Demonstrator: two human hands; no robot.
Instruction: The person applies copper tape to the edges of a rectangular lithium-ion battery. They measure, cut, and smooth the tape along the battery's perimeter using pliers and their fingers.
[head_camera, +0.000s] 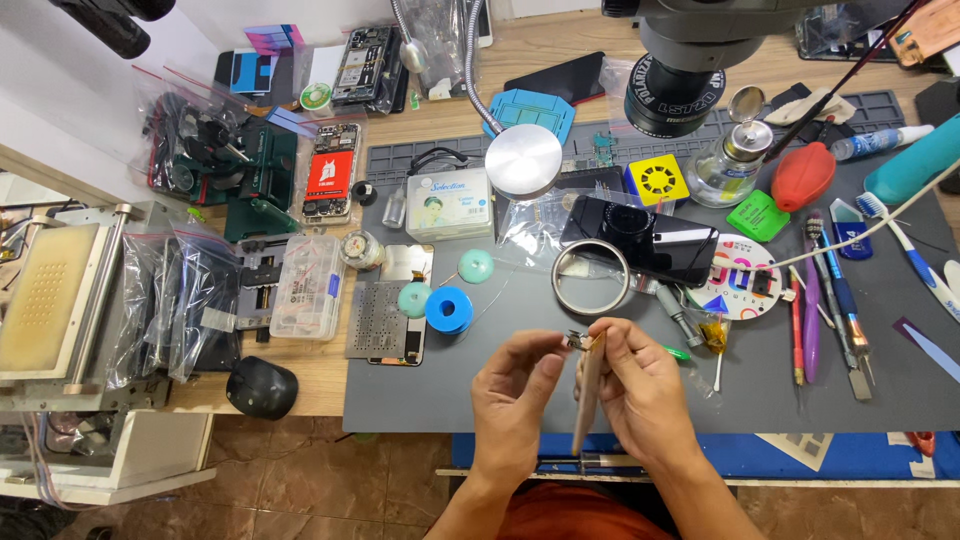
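My left hand (515, 395) pinches a small metallic part (577, 341) between thumb and fingers above the front of the grey work mat (420, 400). Close beside it, my right hand (640, 390) grips a slim tan tool (588, 400), held upright, with its upper tip touching the small part. Both hands hover over the mat, just in front of a metal ring (590, 277) and a black phone (645, 245) lying face up.
A microscope head (675, 75) hangs above the mat's far side. Spools, a blue tape roll (449, 309), a stencil plate (385, 320), brushes, tweezers and a red blower (802, 175) lie around. Bagged parts and a machine (50, 300) crowd the left.
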